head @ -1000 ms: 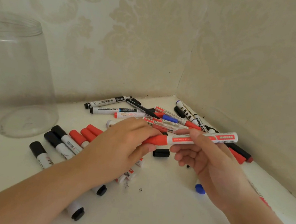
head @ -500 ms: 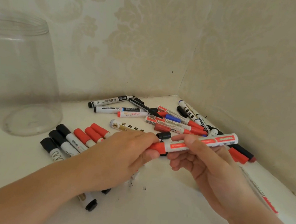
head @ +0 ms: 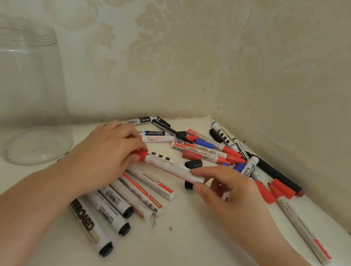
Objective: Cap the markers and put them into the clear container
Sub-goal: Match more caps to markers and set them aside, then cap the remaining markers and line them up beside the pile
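The jar (head: 19,94) stands empty and upright at nine o'clock on the shelf (head: 187,257), well apart from the pile (head: 208,148) of markers strewn toward the corner at one o'clock. Nearer, at seven o'clock, a row of markers (head: 116,205) lies side by side under the left wrist.

The left hand (head: 102,156) curls over the red-capped end of one marker (head: 172,168); the right hand (head: 231,196) pinches the other end between thumb and fingertips, so the marker bridges the two hands, held roughly level just above the row.

The step, by my reading, is seating that cap — then the marker goes to the jar. To do it well: keep cap and barrel in one line, push the two ends straight toward each other, and feel for the stop; a skewed push would leave the cap loose. Whether it is already fully home I cannot tell — the left fingers hide the seam.

A loose black cap (head: 194,164) lies just behind the marker at twelve o'clock, another (head: 189,185) just beneath; those belong to other barrels.
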Available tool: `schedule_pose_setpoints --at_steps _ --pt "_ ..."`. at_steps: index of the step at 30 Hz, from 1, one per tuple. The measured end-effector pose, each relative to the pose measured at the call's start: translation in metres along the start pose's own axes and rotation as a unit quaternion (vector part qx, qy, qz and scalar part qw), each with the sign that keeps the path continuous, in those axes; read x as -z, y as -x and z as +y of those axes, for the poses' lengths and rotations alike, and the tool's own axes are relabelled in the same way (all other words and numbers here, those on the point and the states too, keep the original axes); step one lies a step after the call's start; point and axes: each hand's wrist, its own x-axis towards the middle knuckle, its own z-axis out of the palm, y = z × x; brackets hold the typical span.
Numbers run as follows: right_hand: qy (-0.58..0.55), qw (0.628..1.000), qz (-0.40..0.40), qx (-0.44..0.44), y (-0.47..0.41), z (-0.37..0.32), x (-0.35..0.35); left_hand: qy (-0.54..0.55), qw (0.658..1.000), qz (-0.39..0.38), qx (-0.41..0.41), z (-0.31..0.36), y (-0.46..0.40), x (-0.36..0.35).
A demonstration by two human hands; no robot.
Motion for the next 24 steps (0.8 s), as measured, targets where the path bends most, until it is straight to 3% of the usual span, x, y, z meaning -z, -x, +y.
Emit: schedule_pose_setpoints --at_steps 5,8,11,16,20,24 --pt "0.098 0.992 -0.055 0.052 -0.003 0.000 -0.003 0.085 0.995 -0.023 -0.056 0.022 -0.002 -0.004" --pt "0.063 0.997 0.025 0.022 -0.004 0.002 0.012 0.101 0.991 -0.051 -0.069 0.029 -0.002 -0.009" --pt "0.014 0.992 0.113 -0.055 -0.008 0.009 0.033 0.069 0.996 -0.032 -0.043 0.024 -0.004 -0.013" --pt "0.024 0.982 0.130 -0.134 -0.010 0.025 0.052 0.053 0.998 0.023 0.027 0.030 -0.013 -0.014" --pt "0.138 0.989 0.046 -0.038 -0.008 0.019 0.036 0.036 0.998 -0.036 0.040 0.037 -0.022 -0.021" --pt "0.248 0.965 -0.005 0.085 -0.009 0.013 0.008 0.055 0.995 -0.074 0.044 0.037 -0.025 -0.023"
